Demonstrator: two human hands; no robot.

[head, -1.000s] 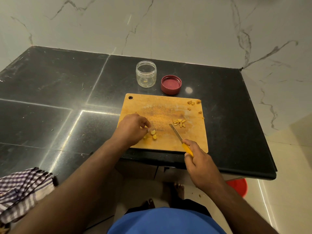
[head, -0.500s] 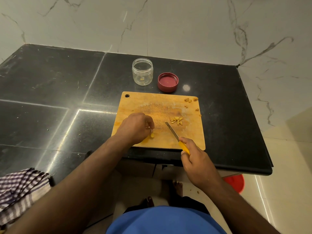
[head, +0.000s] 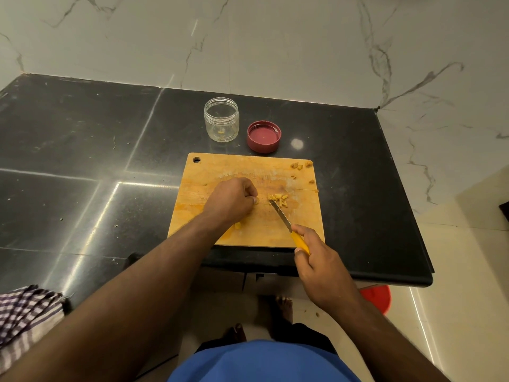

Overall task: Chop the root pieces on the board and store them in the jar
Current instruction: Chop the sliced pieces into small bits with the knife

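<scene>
on the counter (head: 82, 139): dark stone, your whole work area, with everything kept near its front edge within reach.
board (head: 220, 172): lies flat in front of you, so both hands meet over it.
jar (head: 221, 123): stands open just behind the board, a few bits already inside, ready for more.
lid (head: 264, 136): off, beside the jar, inside facing up.
left hand (head: 231, 201): curled shut on a root piece (head: 256, 200), pinning it for the cut.
right hand (head: 321, 267): wrapped around the knife (head: 281, 215) handle, tip resting by the chopped pile (head: 278, 199).

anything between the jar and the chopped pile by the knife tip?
Head view: only bare cutting board and countertop between jar and chopped pile.
</scene>
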